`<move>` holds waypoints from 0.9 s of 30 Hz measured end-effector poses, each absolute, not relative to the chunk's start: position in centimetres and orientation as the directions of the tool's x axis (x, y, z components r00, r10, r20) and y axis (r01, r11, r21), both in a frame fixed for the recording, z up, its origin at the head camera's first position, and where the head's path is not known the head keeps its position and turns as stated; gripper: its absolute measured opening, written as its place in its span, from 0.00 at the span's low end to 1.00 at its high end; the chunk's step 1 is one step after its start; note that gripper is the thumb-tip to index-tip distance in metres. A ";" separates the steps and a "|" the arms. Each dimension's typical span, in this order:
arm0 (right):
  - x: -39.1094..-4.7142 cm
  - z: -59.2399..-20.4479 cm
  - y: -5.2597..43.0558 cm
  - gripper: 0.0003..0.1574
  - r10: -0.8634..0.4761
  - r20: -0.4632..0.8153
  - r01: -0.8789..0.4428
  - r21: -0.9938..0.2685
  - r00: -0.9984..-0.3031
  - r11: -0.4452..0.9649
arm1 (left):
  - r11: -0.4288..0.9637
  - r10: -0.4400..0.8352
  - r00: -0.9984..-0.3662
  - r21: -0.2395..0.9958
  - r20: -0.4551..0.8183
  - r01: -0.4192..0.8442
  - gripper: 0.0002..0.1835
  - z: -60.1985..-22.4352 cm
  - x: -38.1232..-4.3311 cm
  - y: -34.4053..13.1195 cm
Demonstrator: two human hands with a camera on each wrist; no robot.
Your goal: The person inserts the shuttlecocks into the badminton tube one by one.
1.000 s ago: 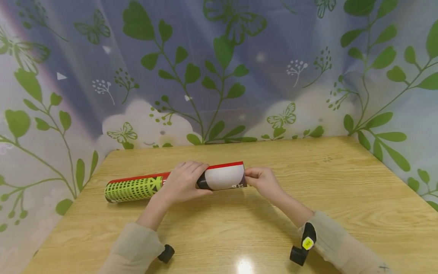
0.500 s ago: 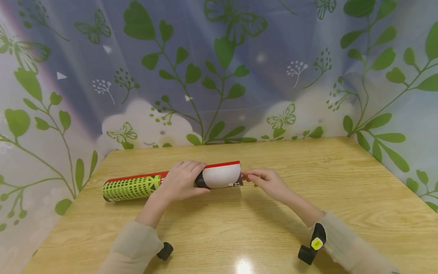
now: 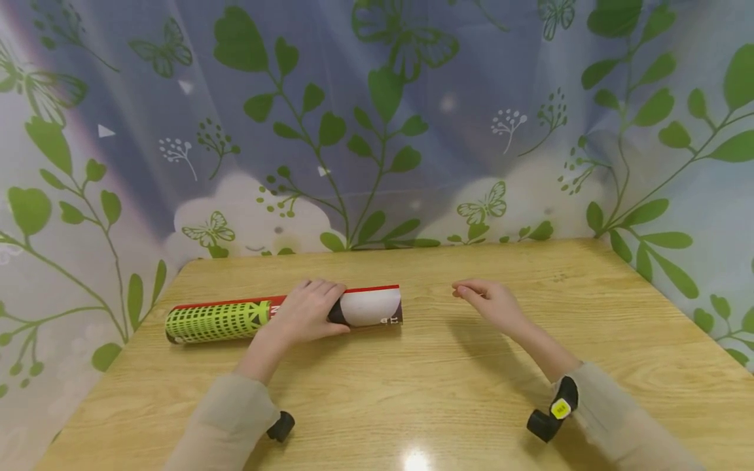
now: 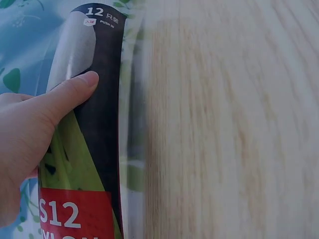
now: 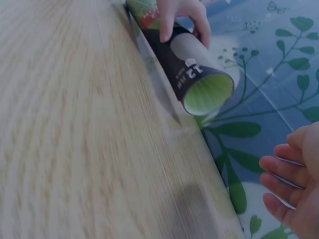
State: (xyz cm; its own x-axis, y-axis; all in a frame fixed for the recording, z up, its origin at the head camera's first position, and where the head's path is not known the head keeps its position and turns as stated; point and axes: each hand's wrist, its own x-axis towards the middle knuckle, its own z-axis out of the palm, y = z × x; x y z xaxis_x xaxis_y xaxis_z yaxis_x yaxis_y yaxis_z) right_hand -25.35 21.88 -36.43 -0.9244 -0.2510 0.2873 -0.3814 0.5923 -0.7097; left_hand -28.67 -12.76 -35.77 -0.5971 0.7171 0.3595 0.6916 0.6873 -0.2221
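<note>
A long printed shuttlecock tube (image 3: pixel 218 322) lies sideways over the table, black, red and lime green with white patches. My left hand (image 3: pixel 309 311) grips it near its right part, thumb on the near side. In the left wrist view the thumb presses the tube (image 4: pixel 102 114) below a printed "12". The right wrist view shows the tube's end (image 5: pixel 208 94) uncovered, pale green and ribbed inside. My right hand (image 3: pixel 491 304) hovers apart from that end, to its right. Its fingers (image 5: pixel 289 172) are loosely bent with nothing visible in them.
The wooden table (image 3: pixel 377 399) runs back to a curtain (image 3: pixel 448 131) printed with green leaves and butterflies. Black wrist cameras sit at both cuffs, the right strap (image 3: pixel 565 396) carrying a yellow tag.
My right hand has drawn away from the tube's end toward the right. The tube and my left hand have shifted slightly left.
</note>
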 end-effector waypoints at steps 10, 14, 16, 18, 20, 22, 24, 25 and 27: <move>-26.5 -36.8 24.5 0.26 -0.197 0.241 -0.308 -0.636 -0.950 0.708 | 0.700 0.713 -0.638 -0.244 0.292 0.671 0.38 -36.4 -29.3 -12.6; -26.8 -36.7 25.4 0.27 -0.191 0.244 -0.303 -0.612 -0.951 0.730 | 0.705 0.708 -0.650 -0.232 0.277 0.670 0.38 -36.4 -29.4 -12.5; -26.9 -36.6 25.8 0.28 -0.195 0.255 -0.313 -0.588 -0.947 0.746 | 0.709 0.705 -0.657 -0.221 0.267 0.670 0.40 -36.4 -29.5 -12.5; -27.0 -36.6 26.1 0.30 -0.198 0.271 -0.322 -0.561 -0.942 0.763 | 0.719 0.694 -0.672 -0.195 0.258 0.668 0.41 -36.4 -29.7 -12.6; -27.2 -36.5 26.4 0.30 -0.197 0.277 -0.322 -0.538 -0.940 0.779 | 0.732 0.680 -0.692 -0.167 0.243 0.661 0.43 -36.3 -30.0 -12.7; -27.4 -36.4 26.6 0.30 -0.194 0.278 -0.316 -0.510 -0.941 0.800 | 0.745 0.664 -0.710 -0.125 0.237 0.655 0.44 -36.1 -30.1 -12.8; -27.7 -36.3 26.9 0.30 -0.194 0.286 -0.314 -0.470 -0.938 0.825 | 0.758 0.647 -0.725 -0.089 0.236 0.647 0.43 -35.9 -30.3 -12.9; -27.8 -36.2 27.1 0.30 -0.197 0.290 -0.315 -0.447 -0.936 0.837 | 0.764 0.638 -0.733 -0.073 0.237 0.641 0.43 -35.8 -30.4 -12.9; -28.1 -36.1 27.3 0.30 -0.204 0.310 -0.320 -0.390 -0.928 0.863 | 0.780 0.614 -0.748 -0.053 0.252 0.623 0.42 -35.5 -30.6 -12.9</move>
State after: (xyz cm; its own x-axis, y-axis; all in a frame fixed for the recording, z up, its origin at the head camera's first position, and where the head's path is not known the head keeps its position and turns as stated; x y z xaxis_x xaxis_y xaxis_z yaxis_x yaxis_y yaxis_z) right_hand -28.12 27.34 -36.15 -0.9284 -0.2042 0.3104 -0.3203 0.8632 -0.3902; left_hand -30.61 -12.94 -35.51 -0.7477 0.6142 0.2522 0.6231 0.7803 -0.0531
